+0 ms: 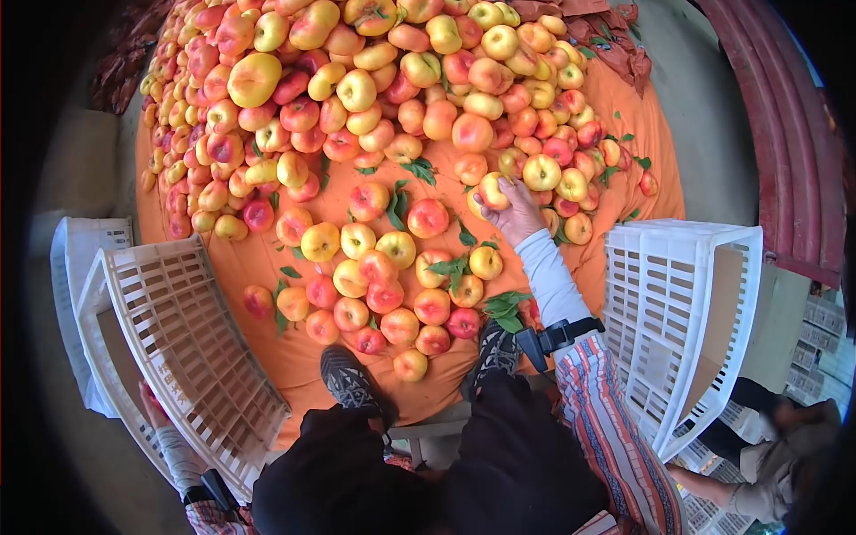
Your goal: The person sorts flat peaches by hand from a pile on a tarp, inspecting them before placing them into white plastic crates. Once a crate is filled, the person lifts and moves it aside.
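My right hand (514, 214) is closed around a yellow flat peach (492, 191), at the near edge of a large pile of flat peaches (357, 89). The fruit in the pile is yellow, orange and red. Nearer my feet, a looser group of flat peaches (383, 267) lies with green leaves on an orange cloth (254, 259). Low on the left, my left hand (153, 406) reaches inside a tilted white plastic crate (192, 330). The crate's slatted side hides most of its fingers, so what it holds, if anything, does not show.
Another white crate (655, 312) stands tilted on the right, with a brown lining inside. Behind the left crate is a further white crate (67, 312). At the lower right a co-worker's arm (713, 489) reaches in. Red corrugated metal (785, 134) runs along the right.
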A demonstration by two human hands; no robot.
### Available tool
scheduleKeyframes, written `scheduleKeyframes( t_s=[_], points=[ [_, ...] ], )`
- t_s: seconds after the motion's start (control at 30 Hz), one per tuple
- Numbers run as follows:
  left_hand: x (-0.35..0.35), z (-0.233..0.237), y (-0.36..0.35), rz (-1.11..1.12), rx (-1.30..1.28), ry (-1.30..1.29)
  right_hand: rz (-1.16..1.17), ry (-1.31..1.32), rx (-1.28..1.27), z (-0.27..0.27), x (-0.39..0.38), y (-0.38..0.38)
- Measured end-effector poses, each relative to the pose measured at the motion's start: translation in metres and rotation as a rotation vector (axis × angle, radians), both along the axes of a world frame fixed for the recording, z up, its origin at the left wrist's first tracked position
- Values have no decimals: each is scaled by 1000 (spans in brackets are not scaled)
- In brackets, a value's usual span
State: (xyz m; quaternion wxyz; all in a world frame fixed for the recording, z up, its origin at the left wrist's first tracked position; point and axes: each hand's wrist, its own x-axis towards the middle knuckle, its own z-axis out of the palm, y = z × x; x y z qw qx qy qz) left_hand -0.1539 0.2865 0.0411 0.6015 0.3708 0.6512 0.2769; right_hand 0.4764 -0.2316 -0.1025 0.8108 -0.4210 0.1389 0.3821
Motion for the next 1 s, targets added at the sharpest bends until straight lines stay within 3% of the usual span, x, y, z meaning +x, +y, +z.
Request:
scheduleKeyframes(
  t_s=[0.17, 0.27, 0.37, 0.43, 0.47, 0.5, 0.53, 0.6, 0.63, 0.73, 0.87, 1.0],
  points=[
    [-9, -22, 10, -198, 38, 343, -118, 194, 5, -1, 6, -16],
    [11, 21, 33, -341, 527, 612, -133, 189, 8, 5, 6, -19],
    [116, 97, -10, -408, 931, 440, -105, 120, 96, 12, 1, -13],
    [245, 131, -109, -466, 1030, 355, -55, 83, 202, 17, -2, -8],
    [275, 133, -134, -651, 1005, 429, -28, 56, 202, 18, -5, -4],
    [298, 122, -151, -723, 784, 229, -4, 27, 201, 19, -8, 0],
    [327, 120, -179, -892, 723, 315, 17, -4, 197, 20, -11, 1],
    [375, 91, -221, -1138, 457, 131, 9, -11, 175, 28, -19, 4],
    [386, 62, -235, -1122, 207, -103, 14, -20, 174, 31, -21, 4],
    [426, -6, -271, -1289, -108, -365, 15, 3, 224, 39, -28, 6],
    [470, -62, -312, -1283, -263, -436, 102, -157, 145, 49, -44, 12],
    [483, -72, -325, -1277, -320, -411, 166, -216, 80, 59, -69, 22]
  ],
)
